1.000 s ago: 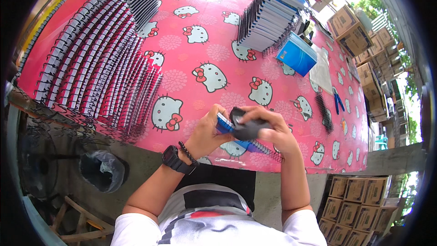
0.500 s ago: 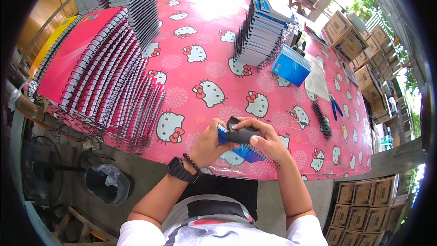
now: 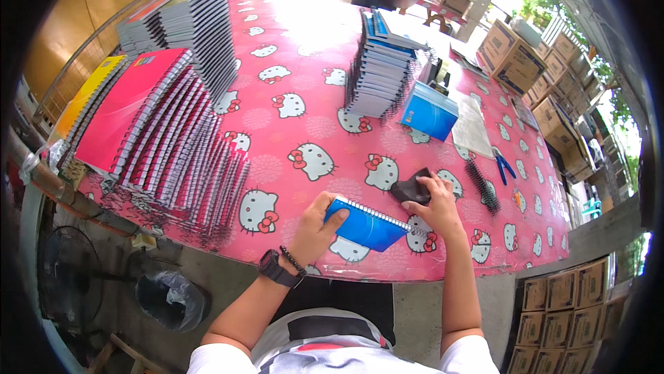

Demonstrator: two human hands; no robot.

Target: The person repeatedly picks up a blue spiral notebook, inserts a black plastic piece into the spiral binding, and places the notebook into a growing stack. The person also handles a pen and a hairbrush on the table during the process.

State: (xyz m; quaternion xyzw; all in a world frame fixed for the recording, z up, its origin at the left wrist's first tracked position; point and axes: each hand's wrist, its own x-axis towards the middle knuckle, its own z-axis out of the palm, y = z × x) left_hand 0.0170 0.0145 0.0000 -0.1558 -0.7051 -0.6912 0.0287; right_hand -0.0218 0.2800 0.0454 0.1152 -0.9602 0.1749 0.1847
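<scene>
My left hand (image 3: pixel 317 230) grips a small blue spiral notebook (image 3: pixel 368 227) by its left end, thumb on the cover, near the table's front edge. A wire coil runs along the notebook's upper edge, and its loose end sticks out past the right corner. Just right of it, my right hand (image 3: pixel 437 202) is closed on a dark, rounded, palm-sized object (image 3: pixel 411 189) whose kind I cannot make out. That object is close above or on the pink patterned table cover (image 3: pixel 339 186); contact is unclear. Beyond my right hand lie a bundle of dark wire coils (image 3: pixel 482 186) and blue-handled pliers (image 3: pixel 504 166).
On the left stand stacks of pink notebooks (image 3: pixel 142 108), yellow notebooks (image 3: pixel 93 97) and grey-edged notebooks (image 3: pixel 211 35). A tall stack of blue notebooks (image 3: pixel 380 70) and a shorter blue pile (image 3: pixel 430 111) stand at far right. A lined bin (image 3: pixel 169 299) is below left; cartons (image 3: pixel 512 56) are beyond.
My right hand has moved right with the dark object, away from the notebook. The blue notebook, partly covered before, now shows its cover and coil. The view has shifted slightly.
</scene>
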